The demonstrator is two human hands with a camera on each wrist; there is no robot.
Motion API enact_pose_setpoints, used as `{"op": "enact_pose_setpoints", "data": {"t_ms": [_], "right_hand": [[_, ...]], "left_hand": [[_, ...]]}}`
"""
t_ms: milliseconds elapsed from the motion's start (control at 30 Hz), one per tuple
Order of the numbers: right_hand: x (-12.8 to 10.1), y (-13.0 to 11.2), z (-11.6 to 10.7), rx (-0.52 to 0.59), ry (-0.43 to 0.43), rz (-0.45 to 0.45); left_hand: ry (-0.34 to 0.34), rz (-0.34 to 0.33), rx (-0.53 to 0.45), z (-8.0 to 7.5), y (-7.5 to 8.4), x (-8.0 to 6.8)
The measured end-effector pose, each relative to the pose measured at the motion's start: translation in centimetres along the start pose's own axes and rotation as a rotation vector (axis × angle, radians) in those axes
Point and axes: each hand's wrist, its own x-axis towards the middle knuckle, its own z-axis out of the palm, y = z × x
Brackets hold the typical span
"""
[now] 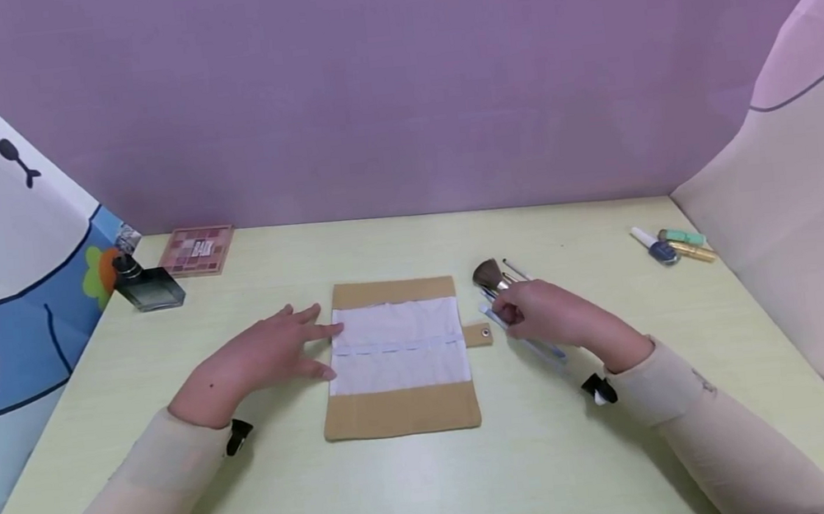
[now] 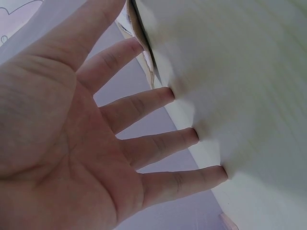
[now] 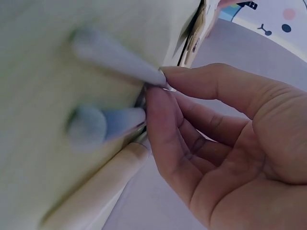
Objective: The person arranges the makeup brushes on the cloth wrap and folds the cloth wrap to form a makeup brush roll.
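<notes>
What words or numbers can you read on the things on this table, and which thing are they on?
Pink rectangular eyeshadow palette: a white label with dark letters, too blurred to read.
Dark square glass perfume bottle: no readable text.
Small tubes and bottle by the right wall: any print is too small to read.
Tan fabric brush roll with white pockets: no words on it.

Matt tan cloth brush roll [image 1: 401, 411] with white fabric lining, smooth pale-green table [image 1: 434, 486], soft-bristled brushes [image 1: 492, 277], glossy dark glass bottle [image 1: 148, 288].
</notes>
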Motion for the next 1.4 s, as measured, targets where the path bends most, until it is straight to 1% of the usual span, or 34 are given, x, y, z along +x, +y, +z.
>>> {"op": "enact_pose_setpoints", "data": {"t_ms": [233,467,567,800,1033,1200,1267,1400], "right_hand": [[0.6,-0.2,0.2,-0.051,0.012,0.034],[0.8,-0.3,0.4,-0.058,0.019,0.05],[0.9,-0.4,0.4,-0.041,0.014,0.059],[1.2,-0.2,0.3,-0.008,0.029,0.028],[1.1,-0.1,0.4,0.03,0.027,0.031],[1.0,-0.3,-0.1,0.075,0.038,0.035],[1.0,-0.6,-0.4,0.105,0.053,0.02],[1.6,-1.7,-1.0,0.163,0.104,-0.05]], "left_hand": [[0.002,0.0,0.007,0.0,0.0,-0.1],[0.002,0.004,0.004,0.1,0.0,0.0],[0.004,0.01,0.007,0.1,0.0,0.0],[0.01,0.012,0.012,0.0,0.0,0.0],[0.004,0.002,0.004,0.1,0.0,-0.1],[0.009,0.007,0.003,0.2,0.0,-0.1],[0.014,0.01,0.005,0.3,0.0,-0.1],[0.02,0.006,0.006,0.1,0.1,-0.1]]}}
